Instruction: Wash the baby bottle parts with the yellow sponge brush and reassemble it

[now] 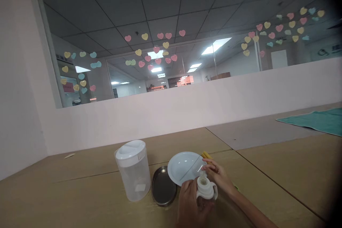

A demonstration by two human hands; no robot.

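A white plate (181,167), dark metal tray (163,186) and lidded plastic pitcher (133,171) stood on a wooden table (80,192) near a baby bottle (207,190), its body wrapped and largely hidden by the left hand (188,205), as the right hand (217,176) curled close over its teat, contact unclear, a yellow object (206,155) half-hidden behind.

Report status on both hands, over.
Left hand gripping handled bottle; right hand fingers at its top. White plate directly behind, tilted over dark metal tray.
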